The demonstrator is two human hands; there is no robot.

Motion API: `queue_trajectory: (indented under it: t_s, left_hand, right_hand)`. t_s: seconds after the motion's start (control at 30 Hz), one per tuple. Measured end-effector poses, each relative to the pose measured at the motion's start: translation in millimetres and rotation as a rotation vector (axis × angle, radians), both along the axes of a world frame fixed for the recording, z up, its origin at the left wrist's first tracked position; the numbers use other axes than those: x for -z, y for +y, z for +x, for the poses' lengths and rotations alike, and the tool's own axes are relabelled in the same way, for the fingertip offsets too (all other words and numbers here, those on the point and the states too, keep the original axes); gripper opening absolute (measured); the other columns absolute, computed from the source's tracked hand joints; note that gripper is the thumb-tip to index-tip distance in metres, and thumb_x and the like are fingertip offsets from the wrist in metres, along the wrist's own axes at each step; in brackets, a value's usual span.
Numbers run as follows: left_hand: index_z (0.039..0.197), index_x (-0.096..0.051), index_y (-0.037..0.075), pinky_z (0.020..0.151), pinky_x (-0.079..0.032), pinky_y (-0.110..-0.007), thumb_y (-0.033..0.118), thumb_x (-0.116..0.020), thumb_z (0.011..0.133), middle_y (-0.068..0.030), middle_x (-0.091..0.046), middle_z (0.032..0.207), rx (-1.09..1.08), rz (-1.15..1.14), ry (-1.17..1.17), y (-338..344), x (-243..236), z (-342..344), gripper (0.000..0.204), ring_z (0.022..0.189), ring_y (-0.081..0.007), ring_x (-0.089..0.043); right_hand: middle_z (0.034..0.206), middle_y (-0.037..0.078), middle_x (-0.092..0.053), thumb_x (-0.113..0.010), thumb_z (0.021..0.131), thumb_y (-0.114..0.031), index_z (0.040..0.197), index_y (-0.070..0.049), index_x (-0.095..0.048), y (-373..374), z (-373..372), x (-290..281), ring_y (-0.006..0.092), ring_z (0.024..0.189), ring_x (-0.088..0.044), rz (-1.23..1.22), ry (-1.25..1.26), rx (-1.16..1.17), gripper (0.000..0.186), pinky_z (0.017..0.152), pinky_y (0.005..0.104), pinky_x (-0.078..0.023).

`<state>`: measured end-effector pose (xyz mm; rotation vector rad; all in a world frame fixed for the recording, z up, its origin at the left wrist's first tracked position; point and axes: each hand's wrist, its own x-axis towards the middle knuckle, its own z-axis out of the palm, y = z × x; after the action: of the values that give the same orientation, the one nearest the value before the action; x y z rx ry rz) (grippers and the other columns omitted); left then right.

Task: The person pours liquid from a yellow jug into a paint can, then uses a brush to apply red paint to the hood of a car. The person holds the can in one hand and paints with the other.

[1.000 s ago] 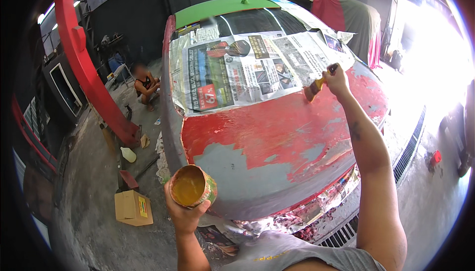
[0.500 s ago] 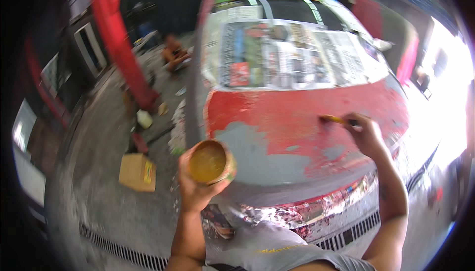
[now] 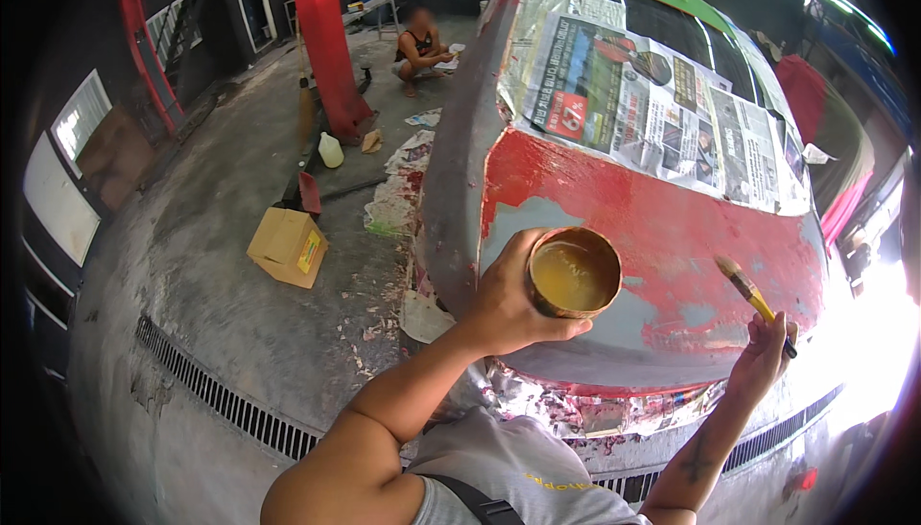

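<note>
My left hand (image 3: 506, 300) is wrapped round a can (image 3: 576, 272) that holds a yellowish-brown liquid. In my right hand (image 3: 761, 350) is a paintbrush (image 3: 753, 295), gripped by its yellow handle with the bristles pointing up and away from me. Beyond both hands lies a vehicle panel (image 3: 614, 194) with patchy red paint and bare grey areas. The brush appears to be held over the panel's right part, and I cannot tell whether its bristles touch it. Newspaper sheets (image 3: 633, 108) cover the glass above the painted area.
A cardboard box (image 3: 288, 245) sits on the floor to the left, near a plastic jug (image 3: 330, 150) and a red pillar (image 3: 331, 55). Another person (image 3: 419, 50) squats farther back. A floor drain grate (image 3: 225, 393) runs close to me.
The can in my left hand has moved right, over the panel. My right hand has drawn the brush back and lower, its bristles now pointing up. My view has swung left.
</note>
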<state>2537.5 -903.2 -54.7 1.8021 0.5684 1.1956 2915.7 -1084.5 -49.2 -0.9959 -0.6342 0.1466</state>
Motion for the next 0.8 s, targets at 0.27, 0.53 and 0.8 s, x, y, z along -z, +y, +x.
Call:
queue_trajectory:
  t_s: [0.27, 0.53, 0.8]
  left_hand:
    - [0.144, -0.053, 0.004, 0.111, -0.051, -0.043, 0.033, -0.102, 0.065, -0.0154, -0.066, 0.135, 0.158, 0.14, 0.128, 29.3, -19.1, 68.9, 0.098, 0.128, -0.0294, -0.065]
    - [0.139, -0.056, 0.007, 0.107, -0.052, -0.048, 0.033, -0.1, 0.063, -0.0149, -0.066, 0.132, 0.248, 0.218, 0.157, 35.1, -38.0, 114.6, 0.091, 0.124, -0.034, -0.066]
    - [0.137, -0.058, 0.004, 0.105, -0.055, -0.041, 0.026, -0.1, 0.066, -0.0123, -0.07, 0.131, 0.252, 0.225, 0.19, 30.8, -34.9, 127.9, 0.085, 0.122, -0.0245, -0.068]
  right_hand:
    - [0.105, 0.014, -0.073, -0.062, 0.108, -0.008, 0.113, -0.001, -0.058, 10.2, -57.0, -39.0, 0.0246, 0.084, -0.079, 0.033, -0.039, -0.305, 0.009, 0.079, 0.0342, -0.064]
    - [0.098, 0.015, -0.073, -0.063, 0.106, -0.005, 0.108, 0.001, -0.058, 8.0, -66.8, -53.2, 0.0251, 0.081, -0.08, -0.03, 0.003, -0.364, 0.008, 0.077, 0.0327, -0.067]
    - [0.091, 0.014, -0.074, -0.066, 0.105, -0.008, 0.105, 0.001, -0.061, -23.2, -38.0, -64.1, 0.0222, 0.076, -0.078, -0.221, -0.111, -0.242, 0.011, 0.076, 0.0341, -0.066]
